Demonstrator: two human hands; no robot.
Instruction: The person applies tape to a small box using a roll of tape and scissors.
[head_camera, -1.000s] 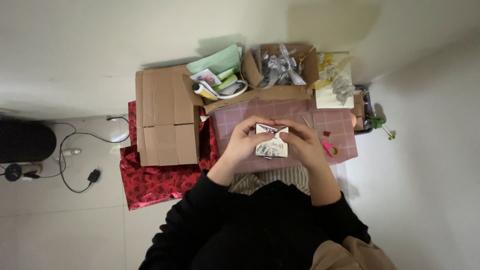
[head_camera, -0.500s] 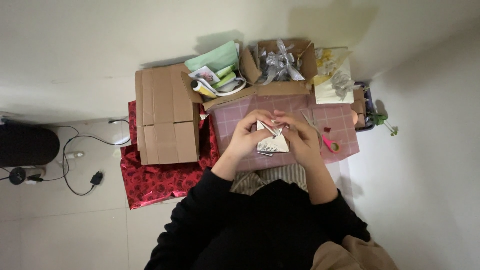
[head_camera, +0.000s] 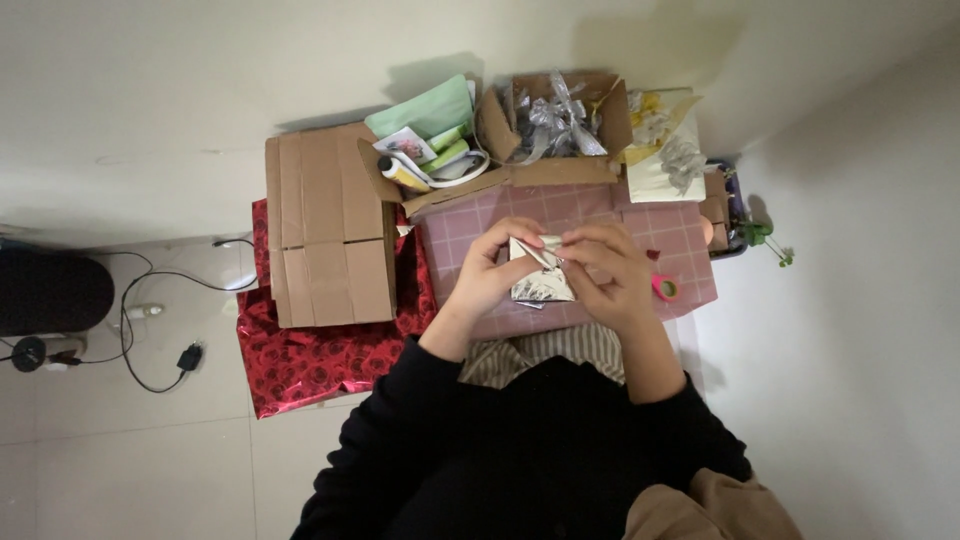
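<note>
We pinch the silver-wrapped box (head_camera: 541, 278) mid-bench: left hand (head_camera: 487, 275) steadies it, right hand (head_camera: 610, 275) closed on the flap, pressing the fold flat.

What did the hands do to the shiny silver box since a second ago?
The right hand slid over the silver box, covering its right side and pressing the foil end into a pointed flap. The left hand kept holding the left side. The scissors handle is now partly hidden by the right hand. The pink checked mat, cardboard boxes and red paper stayed put.
</note>
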